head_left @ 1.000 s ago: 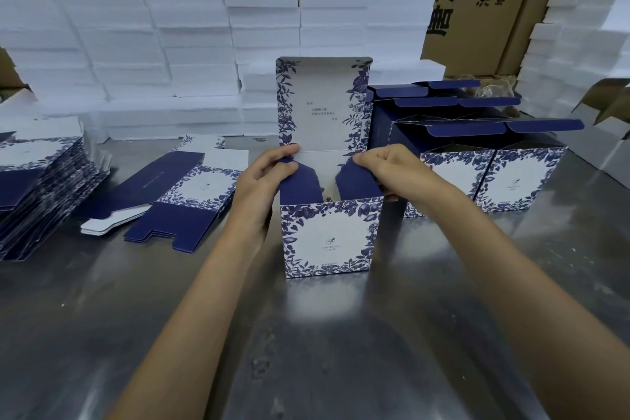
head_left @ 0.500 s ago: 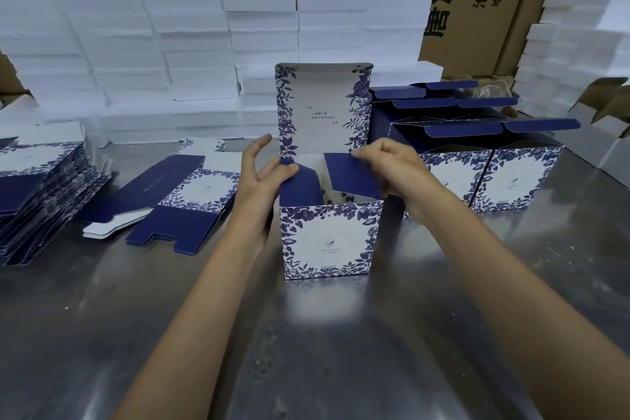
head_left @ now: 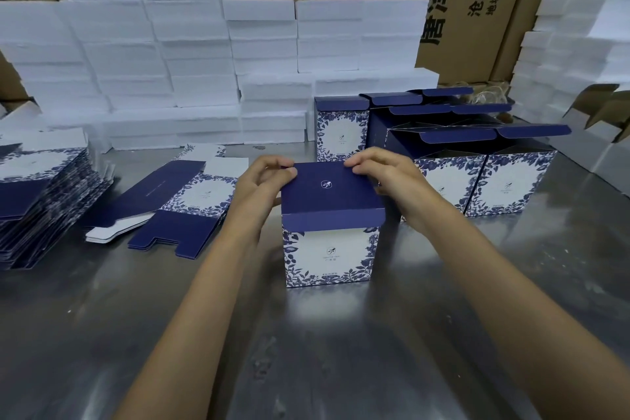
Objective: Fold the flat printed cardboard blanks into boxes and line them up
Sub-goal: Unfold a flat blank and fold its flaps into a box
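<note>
Standing mid-table (head_left: 341, 368): one box (head_left: 329, 249), navy lid (head_left: 327, 189) folded down; your left hand (head_left: 262, 187) and right hand (head_left: 385, 174) pinch its far corners; flat blanks (head_left: 41, 201) stacked left, folded boxes (head_left: 484, 181) right

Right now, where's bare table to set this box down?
Bare metal table lies in front of the box and right of it, before the folded boxes. Crowded: the loose flat blank and blank stack on the left, foam blocks behind.
</note>
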### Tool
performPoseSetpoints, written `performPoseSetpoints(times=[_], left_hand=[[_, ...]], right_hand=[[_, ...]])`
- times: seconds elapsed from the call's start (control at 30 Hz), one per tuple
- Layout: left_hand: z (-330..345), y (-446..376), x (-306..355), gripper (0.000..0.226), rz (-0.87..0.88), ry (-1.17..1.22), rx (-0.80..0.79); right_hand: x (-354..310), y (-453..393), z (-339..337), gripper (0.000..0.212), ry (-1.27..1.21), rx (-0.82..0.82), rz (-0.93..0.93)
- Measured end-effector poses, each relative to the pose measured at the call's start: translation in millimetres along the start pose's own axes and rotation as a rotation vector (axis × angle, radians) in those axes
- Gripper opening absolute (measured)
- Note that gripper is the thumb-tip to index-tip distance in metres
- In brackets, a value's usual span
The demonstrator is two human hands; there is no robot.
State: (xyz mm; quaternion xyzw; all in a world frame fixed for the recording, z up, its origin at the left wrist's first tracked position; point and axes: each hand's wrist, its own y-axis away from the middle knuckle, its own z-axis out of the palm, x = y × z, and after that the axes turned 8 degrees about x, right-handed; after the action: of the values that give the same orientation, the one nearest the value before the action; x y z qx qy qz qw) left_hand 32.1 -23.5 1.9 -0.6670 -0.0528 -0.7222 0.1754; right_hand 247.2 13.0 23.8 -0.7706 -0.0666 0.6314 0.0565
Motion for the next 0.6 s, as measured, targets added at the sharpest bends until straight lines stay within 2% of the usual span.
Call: performPoseSetpoints(times=[0.07,0.13,0.27,0.37,0.5,0.6], left_hand=[[-0.2,-5.9,15.2,0.016,-0.054,-0.135,-0.073],[5.2,-14.6,32.8,0.019,-0.102,-0.337,-0.107],[34.0,-20.5,49.7,0.009,-0.025,-0.634,-0.095],[47.3,-17.0,44.3,0.015,0.048,-0.726,-0.076],[49.2,-11.7,45.1,0.031,0.071,-0.819,-0.048],[47.7,-10.7,45.2,0.026,0.039,-0.82,-0.007]], right_hand=[[-8.2,-6.9,8.0,0.026,0.067,0.014,-0.01],[-18.9,-13.5,20.8,0.022,0.19,-0.011,0.002],[-27.1,-18.9,41.8,0.024,0.36,-0.061,-0.036],[-22.8,-20.0,40.7,0.019,0.332,-0.066,-0.081],[-21.7,-20.1,39.4,0.019,0.276,-0.049,-0.002],[-21.0,-16.4,36.7,0.021,0.266,-0.031,0.02]])
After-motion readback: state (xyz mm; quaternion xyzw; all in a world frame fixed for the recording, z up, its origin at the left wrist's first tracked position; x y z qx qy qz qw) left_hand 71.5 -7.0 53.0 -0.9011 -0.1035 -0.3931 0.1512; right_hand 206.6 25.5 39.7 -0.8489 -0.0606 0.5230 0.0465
